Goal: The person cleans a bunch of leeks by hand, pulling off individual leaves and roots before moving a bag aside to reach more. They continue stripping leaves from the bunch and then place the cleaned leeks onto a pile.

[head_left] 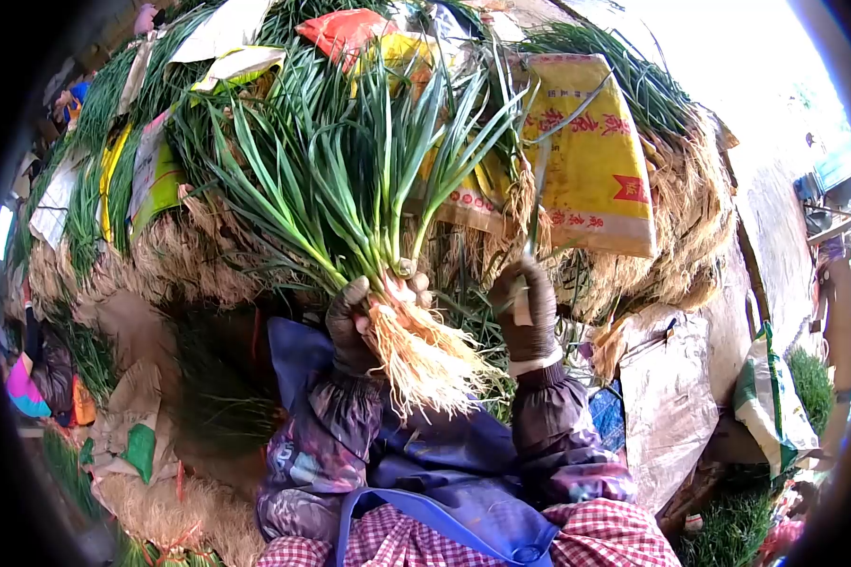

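Piled-up greens all over the background, roots facing out. Closest is a blue apron; just above it, the left hand has its fingers wrapped round a leafy bunch near the roots. Right hand is curled in, pinching a thin pale strip. Yellow bag drapes over the pile behind.

The bundle hides the middle of the right hand behind its stems. To the bundle's right, how the left hand meets the pale strip is unclear, and the smallest print on the yellow sack is unreadable. Far left of the bundle, a person is blurred and partly lost in the dark rim of the view.
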Motion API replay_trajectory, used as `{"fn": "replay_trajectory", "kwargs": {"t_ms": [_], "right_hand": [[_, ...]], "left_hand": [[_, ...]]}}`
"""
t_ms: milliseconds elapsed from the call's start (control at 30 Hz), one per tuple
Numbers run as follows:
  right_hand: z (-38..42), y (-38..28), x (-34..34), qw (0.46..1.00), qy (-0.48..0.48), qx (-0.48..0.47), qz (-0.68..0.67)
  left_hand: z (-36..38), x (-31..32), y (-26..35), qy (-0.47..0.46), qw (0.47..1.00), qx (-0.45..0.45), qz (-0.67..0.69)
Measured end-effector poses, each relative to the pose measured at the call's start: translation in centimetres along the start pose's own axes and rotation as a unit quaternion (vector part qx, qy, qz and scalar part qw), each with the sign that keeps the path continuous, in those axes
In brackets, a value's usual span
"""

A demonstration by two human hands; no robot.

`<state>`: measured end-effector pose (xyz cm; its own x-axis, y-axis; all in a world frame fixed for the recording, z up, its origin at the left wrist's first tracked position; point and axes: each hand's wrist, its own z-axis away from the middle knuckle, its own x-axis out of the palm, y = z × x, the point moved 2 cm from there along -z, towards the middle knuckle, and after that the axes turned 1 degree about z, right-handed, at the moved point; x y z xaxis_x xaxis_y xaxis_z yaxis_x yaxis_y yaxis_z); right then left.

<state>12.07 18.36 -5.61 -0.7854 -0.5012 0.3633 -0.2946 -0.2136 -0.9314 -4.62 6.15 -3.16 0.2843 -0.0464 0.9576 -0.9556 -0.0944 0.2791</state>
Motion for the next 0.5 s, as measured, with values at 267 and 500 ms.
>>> {"fn": "replay_trajectory", "kwargs": {"t_ms": [267,500], "right_hand": [[-4.3,-1.6,5.0,0.961,-0.170,0.161,-0.147],[-6.8,-1.1,7.6,0.987,-0.050,0.034,0.150]], "left_hand": [[-0.6,1.0,-1.0,-0.051,0.995,0.076,0.047],[0.3,-0.1,-0.8,0.041,0.996,0.078,0.019]]}}
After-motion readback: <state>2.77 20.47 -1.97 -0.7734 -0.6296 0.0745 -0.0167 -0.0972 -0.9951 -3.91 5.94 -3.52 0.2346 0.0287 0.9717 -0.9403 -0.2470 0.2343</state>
